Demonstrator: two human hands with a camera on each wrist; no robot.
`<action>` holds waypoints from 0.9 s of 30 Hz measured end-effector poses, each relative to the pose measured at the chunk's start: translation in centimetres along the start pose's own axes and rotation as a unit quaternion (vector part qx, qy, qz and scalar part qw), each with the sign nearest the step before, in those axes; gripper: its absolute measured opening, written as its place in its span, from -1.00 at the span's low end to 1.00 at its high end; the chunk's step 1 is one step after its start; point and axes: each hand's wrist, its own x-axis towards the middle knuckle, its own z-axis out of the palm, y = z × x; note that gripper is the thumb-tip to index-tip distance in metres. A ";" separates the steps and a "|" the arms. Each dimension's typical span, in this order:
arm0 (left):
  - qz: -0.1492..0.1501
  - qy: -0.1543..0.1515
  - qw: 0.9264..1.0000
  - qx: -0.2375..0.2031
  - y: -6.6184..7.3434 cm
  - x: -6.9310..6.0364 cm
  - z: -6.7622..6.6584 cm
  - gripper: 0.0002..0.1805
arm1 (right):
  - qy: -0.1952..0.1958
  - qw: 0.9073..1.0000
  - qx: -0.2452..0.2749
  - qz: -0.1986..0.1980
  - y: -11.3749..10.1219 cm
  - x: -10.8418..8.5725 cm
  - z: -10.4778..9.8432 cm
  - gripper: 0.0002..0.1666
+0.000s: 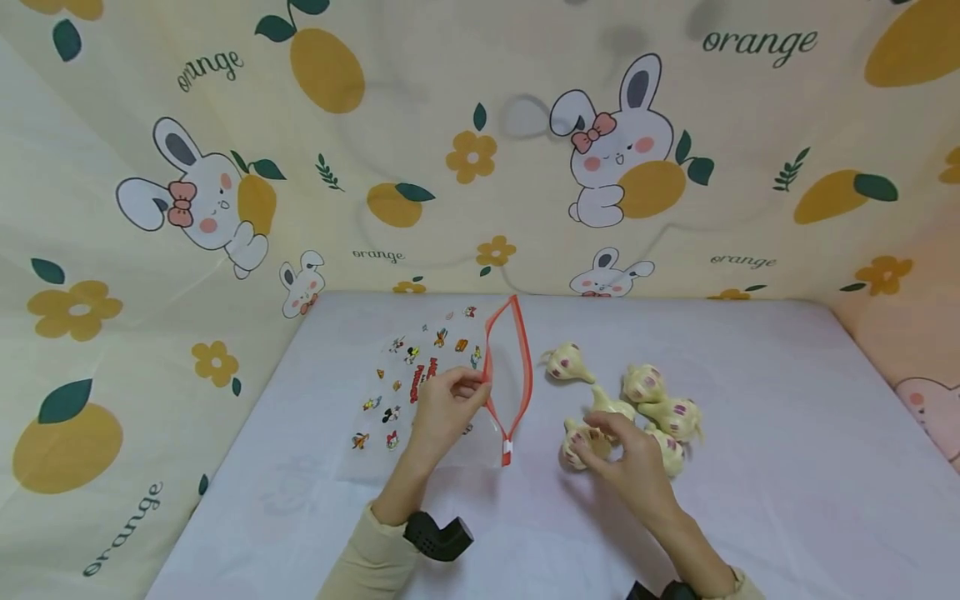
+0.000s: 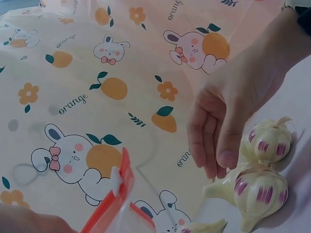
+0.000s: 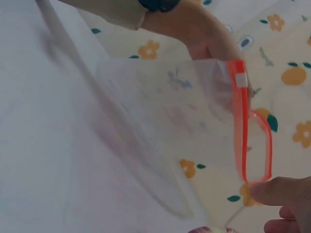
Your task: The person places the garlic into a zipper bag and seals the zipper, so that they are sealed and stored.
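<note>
A clear zip bag [image 1: 382, 392] with small cartoon prints lies on the table, its red-edged mouth spread apart on the right. My left hand [image 1: 450, 404] pinches the near side of the bag's red edge [image 1: 528, 367]. To the right, my right hand [image 1: 633, 462] hovers with loosely bent fingers over a garlic bulb [image 1: 576, 437] with purple streaks. In the right wrist view nothing shows between the thumb and fingers of the right hand [image 3: 286, 201]. More garlic bulbs [image 1: 643, 383] lie grouped around it, one partly hidden by the hand.
A single garlic bulb [image 1: 566, 363] lies close to the bag's mouth. The table [image 1: 795, 467] has a pale cover. Behind it and at its sides hangs a cream cloth [image 1: 450, 75] printed with rabbits and oranges.
</note>
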 end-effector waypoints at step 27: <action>-0.021 -0.002 1.000 -0.023 0.0 0.3 -0.4 -0.84 | -0.138 0.988 -0.053 0.049 1.7 -0.3 0.5 -0.29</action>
